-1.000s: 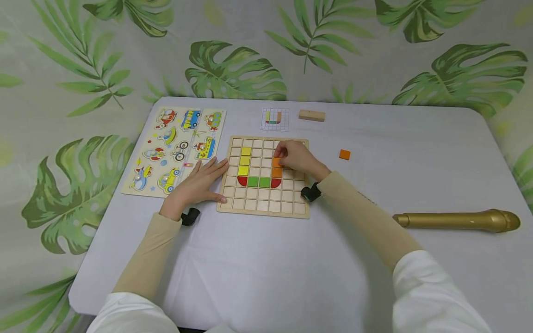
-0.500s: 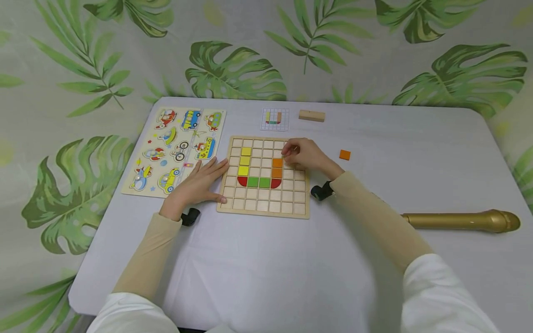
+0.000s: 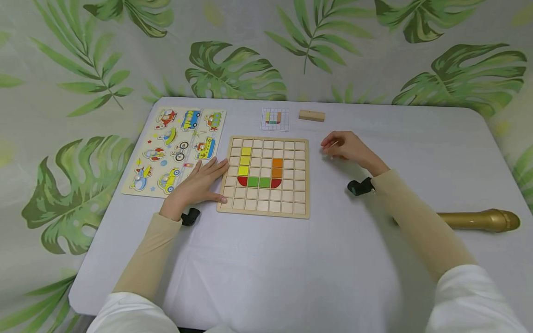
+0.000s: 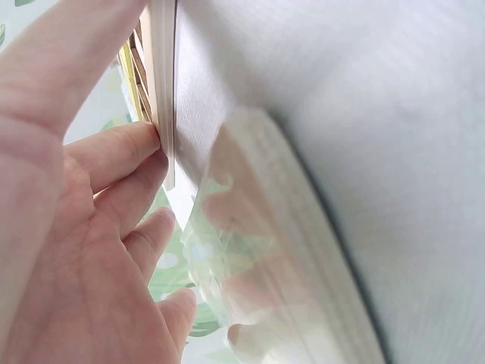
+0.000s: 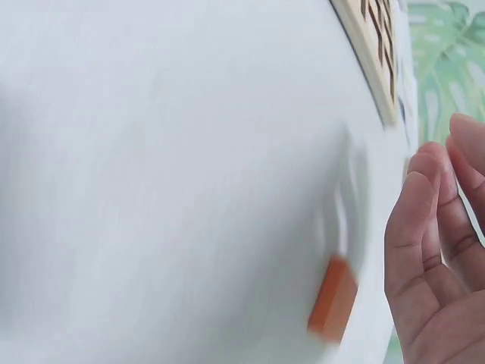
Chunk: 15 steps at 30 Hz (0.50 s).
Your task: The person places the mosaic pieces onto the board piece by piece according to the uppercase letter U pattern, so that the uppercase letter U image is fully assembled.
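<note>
My left hand (image 3: pixel 200 182) lies with fingers spread, fingertips and thumb at the left edge of a wooden grid board (image 3: pixel 263 205). On the board, coloured tiles form a U: three yellow tiles (image 3: pixel 244 160) on the left, red rounded tiles (image 3: pixel 275 183) at the lower corners, green tiles (image 3: pixel 264 182) between them, and two orange tiles (image 3: pixel 277 163) on the right. Right of the board my right hand (image 3: pixel 349 147) hovers over the table, fingers loosely bent and holding nothing. A loose orange tile (image 5: pixel 333 302) lies on the tabletop close to that hand; the hand hides it in the head view.
A peg puzzle board (image 3: pixel 163 162) with vehicle pieces lies on the left. Behind the grid board are a small pattern card (image 3: pixel 266 126) showing a coloured U and a wooden block (image 3: pixel 311 115). A long gold stick with a bulged end (image 3: pixel 479 219) lies at right, partly behind my forearm.
My right hand has left the orange tiles on the board and moved right, off the board, to where the loose orange tile lies. The left hand has stayed put.
</note>
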Tool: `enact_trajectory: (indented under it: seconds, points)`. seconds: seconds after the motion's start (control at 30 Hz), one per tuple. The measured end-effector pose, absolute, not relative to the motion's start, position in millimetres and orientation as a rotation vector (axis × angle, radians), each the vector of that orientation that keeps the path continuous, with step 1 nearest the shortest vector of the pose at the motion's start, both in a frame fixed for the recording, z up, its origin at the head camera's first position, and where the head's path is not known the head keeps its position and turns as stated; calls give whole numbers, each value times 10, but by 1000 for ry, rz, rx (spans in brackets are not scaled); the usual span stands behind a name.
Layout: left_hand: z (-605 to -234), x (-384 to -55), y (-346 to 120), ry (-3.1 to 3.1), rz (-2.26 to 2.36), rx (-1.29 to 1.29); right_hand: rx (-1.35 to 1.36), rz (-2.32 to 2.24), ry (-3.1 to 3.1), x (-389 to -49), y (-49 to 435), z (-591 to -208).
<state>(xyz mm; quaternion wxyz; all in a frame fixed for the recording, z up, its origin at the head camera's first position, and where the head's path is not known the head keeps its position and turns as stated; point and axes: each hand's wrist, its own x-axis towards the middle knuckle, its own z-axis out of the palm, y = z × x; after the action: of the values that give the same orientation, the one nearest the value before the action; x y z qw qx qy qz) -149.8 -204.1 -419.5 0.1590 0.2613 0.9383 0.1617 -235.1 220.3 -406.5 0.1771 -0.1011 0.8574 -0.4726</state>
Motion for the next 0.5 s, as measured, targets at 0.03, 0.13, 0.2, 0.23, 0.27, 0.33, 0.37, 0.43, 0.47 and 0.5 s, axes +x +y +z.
enact_trajectory:
  seconds: [0.03, 0.13, 0.2, 0.23, 0.27, 0.33, 0.37, 0.43, 0.47, 0.5]
  points:
    - [-4196, -1497, -2041, 2683, 464, 750, -268, -1332, 2435, -2349, 2271, -4057]
    - [-4198, -1497, -2042, 2686, 473, 760, -239, -1332, 2443, -2346, 2481, -4042]
    - [-4200, -1497, -2043, 2688, 476, 766, -219, -1351, 2437, -2337, 2613, -4028]
    - [-4201, -1497, -2043, 2688, 477, 768, -209, -1361, 2435, -2332, 2674, -4020]
    - [-4201, -1497, -2041, 2688, 476, 765, -198, -1369, 2432, -2328, 2735, -4013]
    - [-4197, -1495, -2038, 2687, 473, 759, -176, -1380, 2436, -2318, 2837, -3997]
    - [-4196, -1494, -2035, 2686, 471, 759, -169, -1381, 2439, -2313, 2879, -3991]
    - [-4194, -1492, -2034, 2686, 469, 758, -153, -1374, 2444, -2307, 2951, -3989]
    - [-4193, -1492, -2033, 2687, 467, 758, -146, -1369, 2447, -2306, 2978, -3991]
    - [-4193, -1492, -2034, 2689, 465, 761, -140, -1363, 2450, -2304, 2996, -3995]
